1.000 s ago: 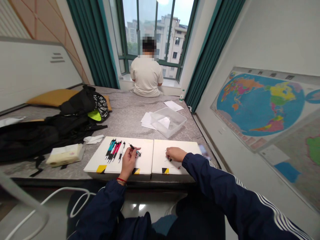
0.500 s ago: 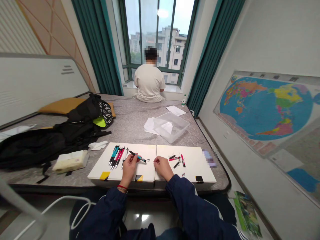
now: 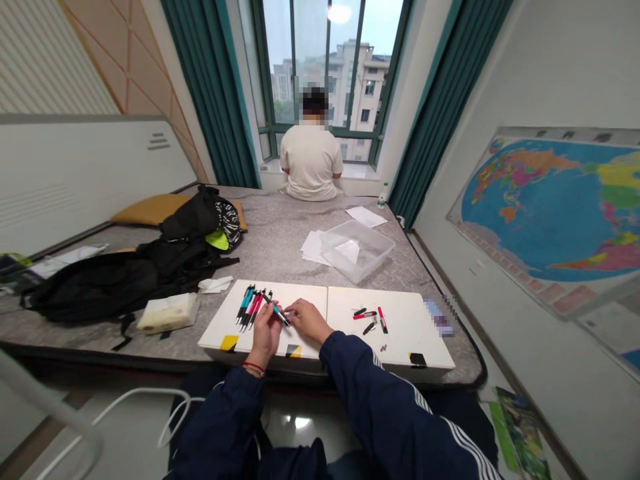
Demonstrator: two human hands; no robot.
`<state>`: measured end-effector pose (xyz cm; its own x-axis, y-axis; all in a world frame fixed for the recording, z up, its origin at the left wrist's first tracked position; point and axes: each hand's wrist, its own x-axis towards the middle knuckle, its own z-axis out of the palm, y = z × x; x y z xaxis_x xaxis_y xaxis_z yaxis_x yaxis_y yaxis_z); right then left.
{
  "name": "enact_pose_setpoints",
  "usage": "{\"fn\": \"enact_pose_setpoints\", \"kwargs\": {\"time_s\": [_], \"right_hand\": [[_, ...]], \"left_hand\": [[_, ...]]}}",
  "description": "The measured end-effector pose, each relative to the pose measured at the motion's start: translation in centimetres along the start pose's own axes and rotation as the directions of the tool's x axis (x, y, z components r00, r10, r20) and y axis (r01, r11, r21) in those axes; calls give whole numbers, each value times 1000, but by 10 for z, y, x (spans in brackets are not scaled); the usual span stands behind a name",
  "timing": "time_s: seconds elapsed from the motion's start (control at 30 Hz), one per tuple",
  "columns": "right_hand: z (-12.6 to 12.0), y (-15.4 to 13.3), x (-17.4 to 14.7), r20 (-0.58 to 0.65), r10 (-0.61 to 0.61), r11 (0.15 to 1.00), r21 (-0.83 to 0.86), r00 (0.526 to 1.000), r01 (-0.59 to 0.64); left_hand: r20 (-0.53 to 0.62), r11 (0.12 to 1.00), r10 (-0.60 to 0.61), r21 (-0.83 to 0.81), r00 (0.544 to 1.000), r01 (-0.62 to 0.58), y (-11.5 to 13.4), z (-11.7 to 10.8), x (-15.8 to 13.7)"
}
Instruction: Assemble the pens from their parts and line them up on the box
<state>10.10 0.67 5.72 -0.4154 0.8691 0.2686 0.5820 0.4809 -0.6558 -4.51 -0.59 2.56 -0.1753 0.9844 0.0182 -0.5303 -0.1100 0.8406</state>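
My left hand [image 3: 266, 333] is closed around a blue-and-black pen [image 3: 281, 313], which slants down to the right above the left white box lid [image 3: 313, 337]. Beside the pen's lower end, my right hand [image 3: 311, 321] has its fingers drawn together. Whatever those fingertips hold is too small to make out. Just left of my left hand, several assembled click pens [image 3: 249, 308] in blue, red and white lie in a row. Red and black pen parts [image 3: 370, 319] are scattered on the right white box lid [image 3: 400, 343], with tiny pieces [image 3: 383, 348] near its front edge.
A clear plastic bin [image 3: 357, 257] stands behind the boxes, beside white papers [image 3: 313, 247]. To the left are a tissue pack [image 3: 169, 313] and a black backpack [image 3: 100, 279]. A pixelated item [image 3: 439, 317] lies at right. A person [image 3: 312, 160] sits by the window, back turned.
My right hand has moved left from the right box's edge to the lower end of the pen. The left hand still holds the pen. The view has shifted slightly.
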Motion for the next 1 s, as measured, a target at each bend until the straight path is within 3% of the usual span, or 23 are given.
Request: {"fn": "enact_pose_setpoints", "kwargs": {"time_s": [0.23, 0.4, 0.57, 0.8, 0.9, 1.0], "right_hand": [[25, -14, -24, -71, 118, 991, -50, 990, -122], [35, -25, -28, -21, 194, 961, -199, 981, -194], [20, -20, -26, 37, 117, 972, -210, 992, -107], [0, 8, -46, -9, 60, 975, -213, 998, -60], [-2, 17, -51, -56, 49, 986, -156, 997, -57], [-2, 23, -51, -194, 80, 997, 18, 978, -78]], "left_hand": [[-53, 996, -37, -80, 998, 33, 0, 5, -1], [-145, 986, -27, -165, 989, 2, -3, 7, 0], [-88, 981, -82, -183, 993, 65, 0, 7, 0], [-9, 978, -161, -139, 987, 158, 3, 8, 0], [20, 989, -140, -41, 990, 141, -1, 10, 1], [37, 991, -118, 70, 992, 115, -5, 15, 3]]}}
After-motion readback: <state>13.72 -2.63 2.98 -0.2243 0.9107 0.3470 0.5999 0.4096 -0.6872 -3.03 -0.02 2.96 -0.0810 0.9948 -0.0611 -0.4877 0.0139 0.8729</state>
